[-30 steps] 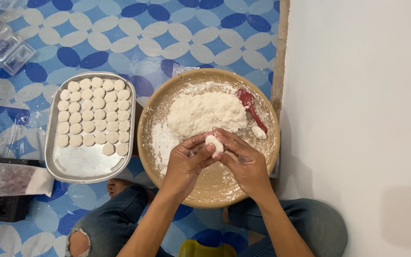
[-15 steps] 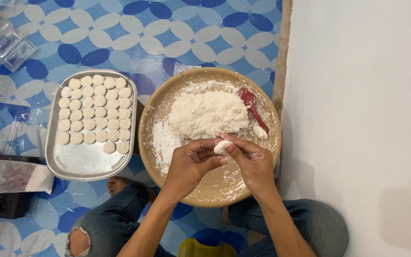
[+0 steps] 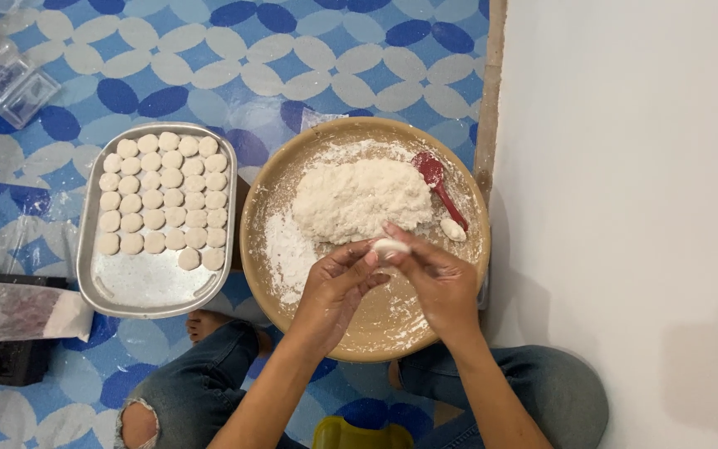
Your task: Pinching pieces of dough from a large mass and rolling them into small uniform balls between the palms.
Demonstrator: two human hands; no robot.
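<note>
My left hand (image 3: 336, 289) and my right hand (image 3: 435, 280) meet over a round tan tray (image 3: 380, 333), both pinching one small white dough piece (image 3: 390, 246) between their fingertips. Just beyond the hands lies a large mound of white dough (image 3: 361, 198) on scattered flour. A red spoon (image 3: 439, 185) rests at the tray's right side, with a small dough lump (image 3: 452, 229) at its handle end. To the left, a metal baking tray (image 3: 147, 284) holds several rows of flattened dough rounds (image 3: 163, 199).
A clear plastic container (image 3: 12, 80) sits at the upper left on the blue patterned mat. A bag of flour (image 3: 18, 311) lies at the left edge. A white wall (image 3: 625, 208) fills the right. My knees in jeans and a yellow object (image 3: 351, 435) are below.
The dough piece has shifted slightly up between my fingertips and looks flatter. Both hands stayed over the tan tray, with the fingers pressing it from either side.
</note>
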